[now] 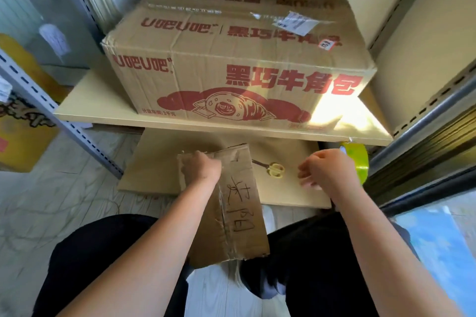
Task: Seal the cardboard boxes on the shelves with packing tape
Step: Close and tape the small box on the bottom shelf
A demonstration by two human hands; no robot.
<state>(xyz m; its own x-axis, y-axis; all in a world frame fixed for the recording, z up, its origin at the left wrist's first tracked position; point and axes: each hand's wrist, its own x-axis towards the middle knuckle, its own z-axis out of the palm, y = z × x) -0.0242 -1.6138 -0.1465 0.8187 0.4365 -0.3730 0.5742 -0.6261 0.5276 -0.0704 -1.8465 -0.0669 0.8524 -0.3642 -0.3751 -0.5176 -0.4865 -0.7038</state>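
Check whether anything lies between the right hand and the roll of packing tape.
Nothing visible does. The right hand hovers just left of the green tape roll, which sits under the shelf board's right end. The scissors lie on the hand's other side, on the flat cardboard.

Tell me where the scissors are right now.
The scissors lie on the flat cardboard sheet on the floor below the shelf, between the two hands.
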